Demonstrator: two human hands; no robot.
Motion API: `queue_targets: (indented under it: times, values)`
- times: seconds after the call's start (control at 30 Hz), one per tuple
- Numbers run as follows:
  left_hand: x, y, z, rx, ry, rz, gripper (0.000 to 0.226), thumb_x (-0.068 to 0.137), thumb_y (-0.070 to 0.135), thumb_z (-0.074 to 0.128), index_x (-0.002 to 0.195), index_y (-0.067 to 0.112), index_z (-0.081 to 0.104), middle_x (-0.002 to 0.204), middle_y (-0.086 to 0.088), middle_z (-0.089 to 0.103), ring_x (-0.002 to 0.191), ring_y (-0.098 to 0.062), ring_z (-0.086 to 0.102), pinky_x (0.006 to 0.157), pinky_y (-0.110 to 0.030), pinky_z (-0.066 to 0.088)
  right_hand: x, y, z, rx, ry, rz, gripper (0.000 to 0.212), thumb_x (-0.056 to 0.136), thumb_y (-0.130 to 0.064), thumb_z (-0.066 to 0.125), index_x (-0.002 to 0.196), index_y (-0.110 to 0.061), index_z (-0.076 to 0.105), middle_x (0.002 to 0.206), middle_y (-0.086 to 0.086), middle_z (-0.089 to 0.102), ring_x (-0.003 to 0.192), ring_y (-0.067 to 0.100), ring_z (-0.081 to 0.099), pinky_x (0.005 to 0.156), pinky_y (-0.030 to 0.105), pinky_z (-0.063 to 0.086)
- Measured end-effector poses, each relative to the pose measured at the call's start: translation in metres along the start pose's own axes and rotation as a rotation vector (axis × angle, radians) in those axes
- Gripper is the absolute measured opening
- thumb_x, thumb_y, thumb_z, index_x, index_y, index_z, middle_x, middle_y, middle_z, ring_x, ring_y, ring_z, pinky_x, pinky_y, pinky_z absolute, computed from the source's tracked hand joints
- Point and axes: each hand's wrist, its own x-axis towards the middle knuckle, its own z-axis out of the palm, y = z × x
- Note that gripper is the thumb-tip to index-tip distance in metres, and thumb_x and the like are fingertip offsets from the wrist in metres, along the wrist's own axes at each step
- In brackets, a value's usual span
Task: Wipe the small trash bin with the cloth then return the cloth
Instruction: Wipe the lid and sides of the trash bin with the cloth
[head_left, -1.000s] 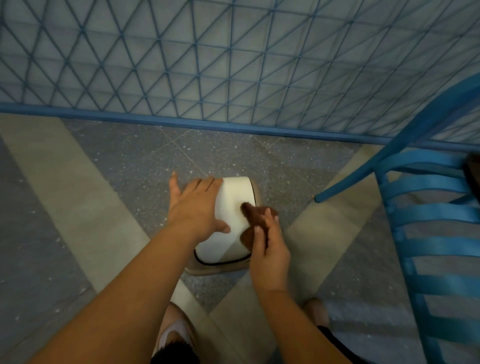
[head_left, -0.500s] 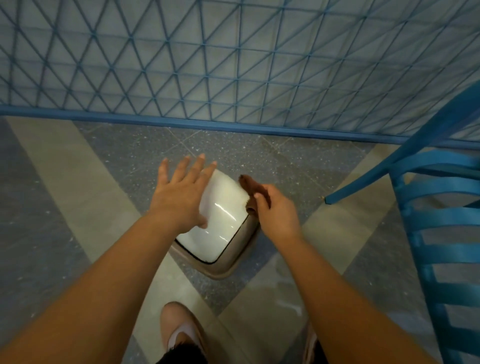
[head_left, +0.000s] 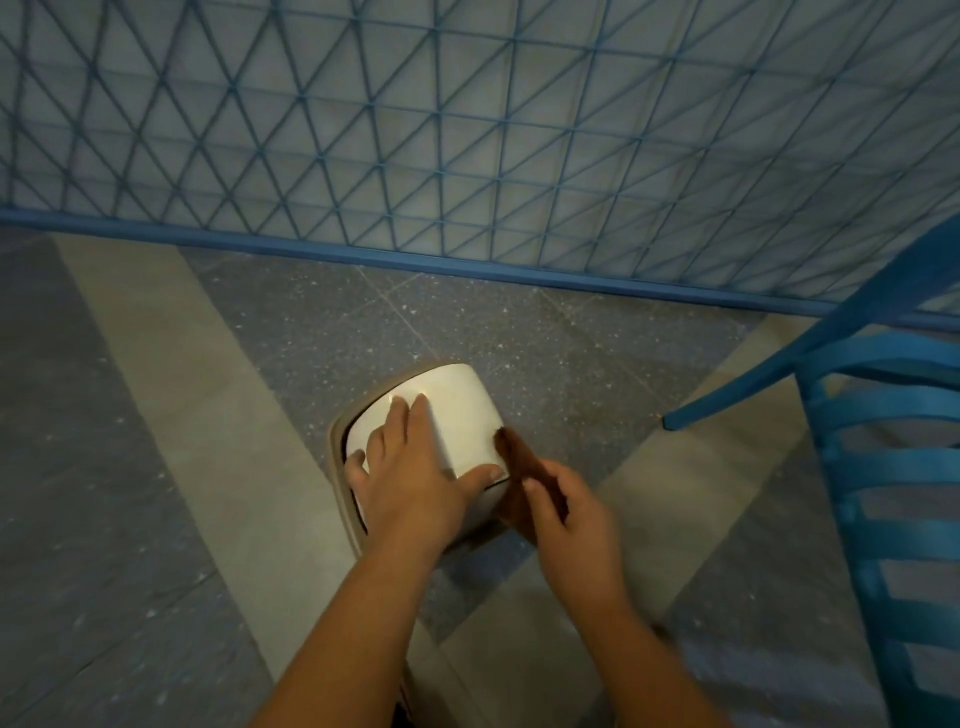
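A small trash bin (head_left: 460, 410) with a white lid and beige body stands on the tiled floor in the middle of the view. My left hand (head_left: 413, 475) lies flat on the lid, fingers spread, thumb at the lid's near right corner. My right hand (head_left: 569, 512) holds a brown cloth (head_left: 514, 457) and presses it against the bin's right side. The lower part of the bin is hidden behind my hands.
A blue chair (head_left: 883, 467) stands at the right, one leg ending on the floor close to the bin. A blue lattice fence (head_left: 467, 145) with a low rail runs across the back. Grey and beige floor tiles (head_left: 156, 415) stretch to the left.
The bin has turned under my hands. My left hand went from lifted with fingers up to flat on the lid. My right hand with the cloth slid down the bin's right side.
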Motion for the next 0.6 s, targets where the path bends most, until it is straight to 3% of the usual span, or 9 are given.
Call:
queue_targets:
  times: [0.1, 0.2, 0.33, 0.6]
  values:
    - [0.004, -0.001, -0.001, -0.011, -0.042, 0.036, 0.106, 0.068, 0.071, 0.063, 0.150, 0.033, 0.007, 0.160, 0.009, 0.004, 0.145, -0.017, 0.012, 0.116, -0.049, 0.009, 0.001, -0.002, 0.001, 0.023, 0.118, -0.131, 0.037, 0.087, -0.010, 0.064, 0.112, -0.037, 0.064, 0.120, -0.025, 0.057, 0.114, -0.013, 0.050, 0.099, 0.008, 0.037]
    - [0.005, -0.001, 0.001, -0.007, -0.058, 0.083, 0.103, 0.070, 0.065, 0.065, 0.150, 0.037, 0.006, 0.160, 0.013, 0.001, 0.145, -0.010, 0.012, 0.116, -0.049, 0.005, 0.010, -0.008, 0.011, 0.061, 0.058, -0.140, 0.039, 0.086, -0.011, 0.066, 0.111, -0.041, 0.061, 0.120, -0.026, 0.055, 0.117, -0.010, 0.050, 0.104, 0.016, 0.039]
    - [0.006, -0.001, 0.002, 0.036, -0.059, 0.095, 0.102, 0.072, 0.066, 0.062, 0.150, 0.037, 0.002, 0.160, 0.014, -0.003, 0.145, -0.008, 0.008, 0.116, -0.049, 0.002, 0.044, -0.024, 0.020, 0.056, 0.021, -0.078, 0.032, 0.089, -0.019, 0.063, 0.117, -0.034, 0.065, 0.122, -0.010, 0.063, 0.112, 0.002, 0.057, 0.101, 0.025, 0.045]
    - [0.005, -0.001, 0.003, 0.086, -0.051, 0.100, 0.104, 0.072, 0.074, 0.054, 0.150, 0.036, -0.004, 0.159, 0.014, -0.006, 0.146, -0.009, 0.003, 0.116, -0.049, -0.004, 0.098, -0.051, 0.032, 0.152, -0.015, 0.140, 0.022, 0.093, -0.022, 0.055, 0.112, -0.024, 0.067, 0.089, -0.009, 0.068, 0.087, 0.009, 0.062, 0.080, 0.023, 0.049]
